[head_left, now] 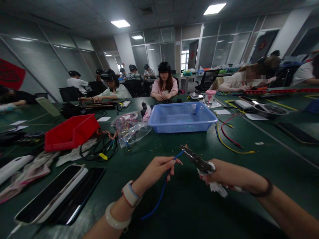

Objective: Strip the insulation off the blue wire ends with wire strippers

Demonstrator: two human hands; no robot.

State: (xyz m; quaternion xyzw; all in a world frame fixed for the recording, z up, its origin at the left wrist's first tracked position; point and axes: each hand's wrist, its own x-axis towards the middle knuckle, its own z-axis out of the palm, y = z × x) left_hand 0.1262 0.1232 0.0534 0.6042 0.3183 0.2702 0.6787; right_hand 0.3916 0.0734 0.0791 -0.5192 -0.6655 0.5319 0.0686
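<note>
We see the fingers of the left hand (159, 167) pinching a slim blue insulated wire (163, 190), its tail trailing below them and its upper end meeting the jaws of dark metal pliers (196, 161); to the right, the right hand (221, 171) has its fingers wrapped around the handles, padded with crumpled white wrapping (217, 188). Across the dark green tabletop (261, 166), we look toward a person in pink (164, 87) seated before glass partitions (152, 54). From left, we count phones with black screens (51, 192), a red plastic bin (72, 132), a clear plastic bag of wires (132, 127), a blue perforated plastic basket (183, 128) standing between the hands and that person, and a yellow cable (225, 146).
</note>
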